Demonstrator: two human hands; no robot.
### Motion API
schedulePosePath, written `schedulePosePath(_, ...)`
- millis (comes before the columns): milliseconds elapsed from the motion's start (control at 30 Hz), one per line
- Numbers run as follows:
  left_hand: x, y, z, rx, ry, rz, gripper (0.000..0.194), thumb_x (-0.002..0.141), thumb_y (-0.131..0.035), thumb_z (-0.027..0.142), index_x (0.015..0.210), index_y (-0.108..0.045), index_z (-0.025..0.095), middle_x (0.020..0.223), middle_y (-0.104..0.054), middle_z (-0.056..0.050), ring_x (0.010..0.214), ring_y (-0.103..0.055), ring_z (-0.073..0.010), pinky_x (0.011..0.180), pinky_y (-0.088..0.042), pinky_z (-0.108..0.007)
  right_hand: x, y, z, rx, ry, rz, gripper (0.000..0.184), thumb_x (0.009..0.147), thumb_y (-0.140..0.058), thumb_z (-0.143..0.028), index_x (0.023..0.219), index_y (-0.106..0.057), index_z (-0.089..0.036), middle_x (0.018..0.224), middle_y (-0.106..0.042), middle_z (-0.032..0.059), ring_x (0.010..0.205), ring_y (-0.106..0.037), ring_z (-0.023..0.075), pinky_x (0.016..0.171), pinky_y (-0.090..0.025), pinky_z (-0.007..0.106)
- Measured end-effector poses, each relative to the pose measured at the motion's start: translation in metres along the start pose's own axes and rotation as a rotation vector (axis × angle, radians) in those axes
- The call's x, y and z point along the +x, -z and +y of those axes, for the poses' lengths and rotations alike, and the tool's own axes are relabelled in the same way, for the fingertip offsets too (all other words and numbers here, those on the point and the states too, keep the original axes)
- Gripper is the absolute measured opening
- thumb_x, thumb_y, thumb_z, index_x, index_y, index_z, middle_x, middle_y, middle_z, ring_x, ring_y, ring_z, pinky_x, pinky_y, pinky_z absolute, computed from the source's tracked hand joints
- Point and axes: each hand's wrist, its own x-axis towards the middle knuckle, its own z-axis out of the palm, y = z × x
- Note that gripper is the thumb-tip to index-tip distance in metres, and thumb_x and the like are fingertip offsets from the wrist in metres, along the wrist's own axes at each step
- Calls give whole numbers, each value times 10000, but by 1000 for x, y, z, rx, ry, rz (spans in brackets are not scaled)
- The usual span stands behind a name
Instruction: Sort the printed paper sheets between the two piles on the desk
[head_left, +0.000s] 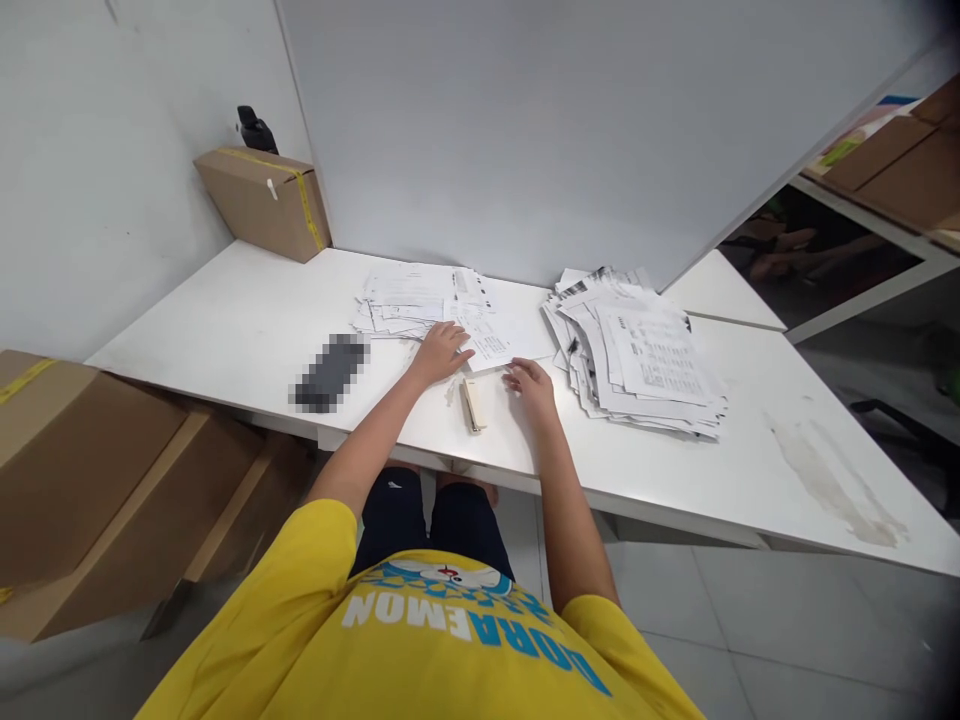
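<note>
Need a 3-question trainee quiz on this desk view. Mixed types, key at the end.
1. Multiple choice: what lies between the left hand and the right hand, towards the near edge of the table?
A) a mug
B) a stapler
C) scissors

2. True or false: the larger paper pile lies nearer the right hand than the left hand.

3. Fill in: the cardboard box on the table has ____ tape on it.

Key: 1. B; 2. true; 3. yellow
</note>
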Motion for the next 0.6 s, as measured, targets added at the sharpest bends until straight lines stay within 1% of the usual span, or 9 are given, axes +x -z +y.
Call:
schedulePosePath(67,0,-1,-1,-4,41,3,389,1020,-504,399,1267,-668,146,1393,-643,-163,1409,-490,-345,1199,-377,-571,-1,1,1,-77,47,-55,423,728,-663,-461,1072,-702,-219,1127,-745,79,864,-705,191,764,-541,335)
schedulePosePath(133,-1,-2,-1,-17,68,10,411,1036,-465,397,1297,-649,137,1428,-616,-176,1411,-490,-343,1191,-396,-571,0,1,0,-163,84,-100,440,744,-643,-454,1109,-729,-224,1170,-752,77,891,-695,203,816,-541,367)
schedulePosePath(200,-2,-1,1,-28,88,21,419,1043,-450,395,1305,-638,127,1436,-604,-185,1400,-502,-333,1194,-404,-555,1,1,-1,-246,135,-144,416,763,-620,-418,1110,-754,-230,1177,-762,65,946,-688,216,931,-527,411)
schedulePosePath(267,-2,0,2,-38,101,29,409,1046,-451,389,1300,-633,126,1437,-599,-186,1393,-512,-320,1191,-418,-536,2,-1,-2,-305,185,-176,409,778,-592,-372,1123,-769,-241,1203,-762,49,1022,-682,225,1048,-480,442)
schedulePosePath(333,-3,1,4,-53,98,26,396,1049,-444,376,1299,-630,132,1440,-594,-181,1390,-517,-309,1172,-446,-524,2,-2,-2,-331,217,-207,438,786,-565,-336,1165,-768,-250,1256,-746,40,1080,-676,228,1107,-444,457)
schedulePosePath(467,-5,1,1,-106,26,23,349,1045,-423,293,1282,-632,147,1428,-606,-159,1380,-526,-277,1166,-468,-507,0,-5,-1,-329,244,-272,454,782,-539,-307,1166,-777,-259,1264,-745,34,1073,-682,228,1110,-448,462)
schedulePosePath(533,-5,0,-2,-142,-2,32,337,1023,-409,204,1263,-639,152,1424,-612,-150,1382,-532,-257,1175,-468,-492,-2,-6,-1,-327,256,-279,439,782,-547,-309,1151,-781,-265,1237,-755,30,1052,-681,227,1091,-457,456)
schedulePosePath(600,-4,-2,-5,-178,1,37,376,985,-385,113,1253,-644,160,1439,-605,-141,1371,-554,-241,1157,-492,-475,-6,-8,-3,-336,261,-279,445,789,-555,-322,1172,-772,-262,1164,-775,31,969,-675,218,1036,-481,444)
